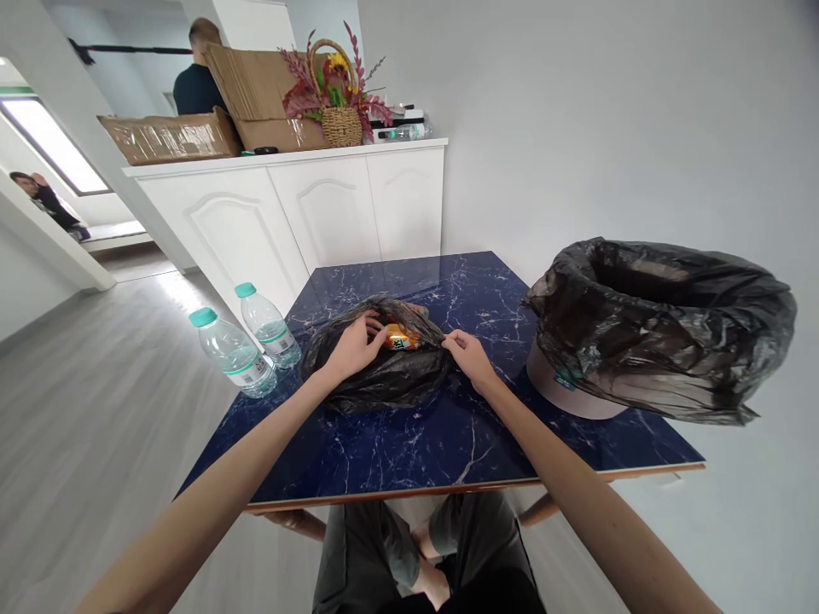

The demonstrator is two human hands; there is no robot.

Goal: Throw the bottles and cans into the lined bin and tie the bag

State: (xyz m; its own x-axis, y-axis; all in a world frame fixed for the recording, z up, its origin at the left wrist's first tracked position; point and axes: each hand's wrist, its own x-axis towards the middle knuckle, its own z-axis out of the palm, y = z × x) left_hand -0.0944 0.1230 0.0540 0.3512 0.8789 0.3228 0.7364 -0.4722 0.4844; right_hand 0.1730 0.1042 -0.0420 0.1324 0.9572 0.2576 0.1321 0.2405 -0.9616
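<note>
A black trash bag (384, 379) lies bunched on the dark blue marbled table (415, 460), its mouth partly open. Inside the opening shows an orange packet (402, 338) with dark lettering; the rest of the contents is mostly hidden. My left hand (353, 348) is at the left side of the mouth, fingers curled over the rim and thumb pointing to the packet. At the right side, my right hand (467, 354) pinches the bag's edge between thumb and fingers.
Two water bottles with teal caps, one nearer (236, 358) and one behind (272, 328), stand at the table's left edge. A bin (569, 396) lined with black plastic stands right. Behind, a white cabinet (333, 209) bears cardboard boxes (172, 136) and a flower basket (341, 126).
</note>
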